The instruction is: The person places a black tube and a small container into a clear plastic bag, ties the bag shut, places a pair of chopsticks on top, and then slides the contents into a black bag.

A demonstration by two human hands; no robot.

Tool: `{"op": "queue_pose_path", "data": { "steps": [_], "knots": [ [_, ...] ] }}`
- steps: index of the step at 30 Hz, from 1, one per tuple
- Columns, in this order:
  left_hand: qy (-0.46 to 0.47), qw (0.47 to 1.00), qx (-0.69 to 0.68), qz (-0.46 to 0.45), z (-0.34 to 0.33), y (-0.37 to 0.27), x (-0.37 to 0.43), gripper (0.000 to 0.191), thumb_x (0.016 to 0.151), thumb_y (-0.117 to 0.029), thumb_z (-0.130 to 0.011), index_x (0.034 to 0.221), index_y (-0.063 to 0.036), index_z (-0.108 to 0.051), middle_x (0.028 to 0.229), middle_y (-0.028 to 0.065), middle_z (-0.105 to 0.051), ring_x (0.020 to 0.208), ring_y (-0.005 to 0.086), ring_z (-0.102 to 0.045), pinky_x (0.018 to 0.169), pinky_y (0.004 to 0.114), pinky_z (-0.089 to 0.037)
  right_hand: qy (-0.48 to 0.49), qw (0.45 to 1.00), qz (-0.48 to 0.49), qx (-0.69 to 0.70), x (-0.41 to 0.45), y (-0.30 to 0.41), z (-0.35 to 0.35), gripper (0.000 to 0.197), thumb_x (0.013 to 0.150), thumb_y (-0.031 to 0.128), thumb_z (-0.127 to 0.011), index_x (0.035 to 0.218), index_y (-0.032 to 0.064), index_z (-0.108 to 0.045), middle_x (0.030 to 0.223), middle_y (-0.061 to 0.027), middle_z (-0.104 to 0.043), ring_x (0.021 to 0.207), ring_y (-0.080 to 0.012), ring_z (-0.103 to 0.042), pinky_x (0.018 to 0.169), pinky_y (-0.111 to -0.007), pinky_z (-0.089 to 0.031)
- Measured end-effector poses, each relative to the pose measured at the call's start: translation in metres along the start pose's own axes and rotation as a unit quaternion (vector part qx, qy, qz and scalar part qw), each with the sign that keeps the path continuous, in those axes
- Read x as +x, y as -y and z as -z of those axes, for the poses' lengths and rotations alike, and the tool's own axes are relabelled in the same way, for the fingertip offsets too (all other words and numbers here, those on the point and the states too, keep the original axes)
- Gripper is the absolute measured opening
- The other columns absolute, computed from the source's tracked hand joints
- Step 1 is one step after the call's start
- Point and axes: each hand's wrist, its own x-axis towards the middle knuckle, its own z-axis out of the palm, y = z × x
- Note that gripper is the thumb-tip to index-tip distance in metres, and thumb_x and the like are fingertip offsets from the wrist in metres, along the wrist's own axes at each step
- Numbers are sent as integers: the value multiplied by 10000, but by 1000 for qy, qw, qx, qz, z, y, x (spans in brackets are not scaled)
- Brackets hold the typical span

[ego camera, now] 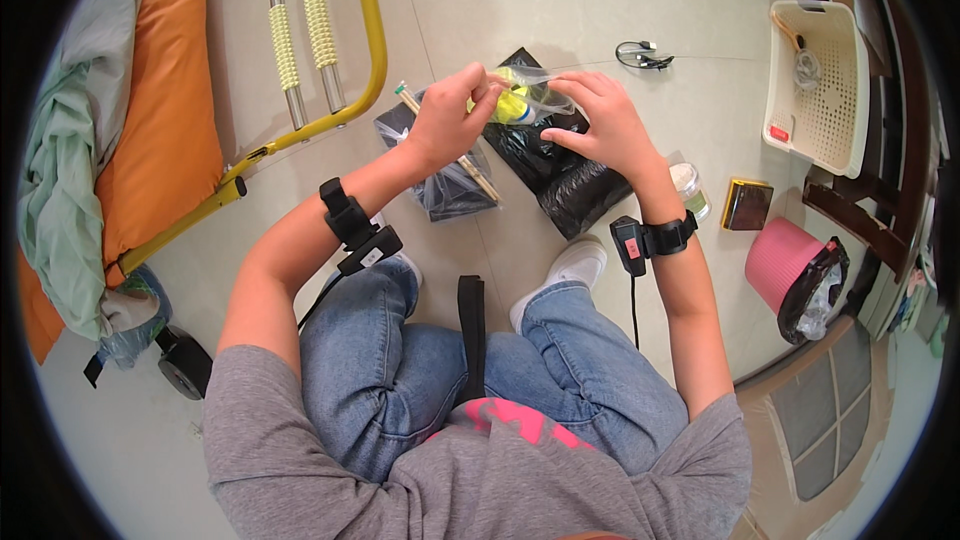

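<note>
A clear plastic bag [551,99] is stretched out in front of me, with a yellow item [512,106] inside that has a white and blue end. My left hand [452,111] pinches the bag's left side between thumb and fingers. At its right edge, the fingertips of my right hand [600,116] touch the film, the thumb held apart below; whether they grip it is unclear. Beneath lies black plastic film [574,191], partly rolled. Under my left wrist, a clear-wrapped dark package [450,191] has thin wooden sticks [480,178] across it.
A yellow metal frame [367,37] with an orange cushion [161,90] stands left. Coiled cables [645,56] lie ahead. To the right are a clear jar [690,191], a small dark box [748,205], a white basket [825,120] and a pink bin [784,259].
</note>
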Motion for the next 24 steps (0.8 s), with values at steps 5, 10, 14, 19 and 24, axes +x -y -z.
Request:
{"op": "queue_pose_path", "data": {
  "steps": [5,10,14,19,24],
  "knots": [
    [4,1000,-23,-10,-4,0,2,211,883,-63,-534,732,14,-407,792,112,-652,725,125,-593,626,270,-457,-51,998,-9,43,-2,2,-20,333,668,177,-728,940,59,-575,1113,-90,-561,1003,-264,-536,834,-375,-428],
    [18,1000,-13,-7,-6,1,3,217,880,-60,-537,727,7,-398,789,109,-645,782,148,-615,663,269,-462,-72,988,-24,131,-5,0,-35,151,718,46,-645,847,47,-567,952,-95,-594,860,-270,-567,722,-351,-461],
    [10,1000,-4,-29,-2,-3,3,242,821,-55,-599,718,-7,-385,926,133,-628,827,174,-590,696,283,-458,-90,983,-47,155,-3,8,-31,94,741,-38,-563,800,35,-562,774,-95,-582,723,-269,-572,641,-319,-468],
    [19,994,30,-104,-2,-6,3,309,742,-35,-653,667,-27,-353,1064,154,-590,891,245,-565,729,301,-456,-112,974,-74,180,-2,13,-25,154,743,-70,-519,858,26,-555,764,-113,-565,694,-264,-570,624,-313,-465],
    [52,974,38,-218,-9,-2,5,324,698,-21,-656,612,-35,-344,1007,147,-602,922,299,-575,801,389,-439,-125,953,-126,245,0,22,-27,246,751,-70,-487,973,21,-542,757,-132,-551,685,-271,-572,635,-324,-471]
  ]
}}
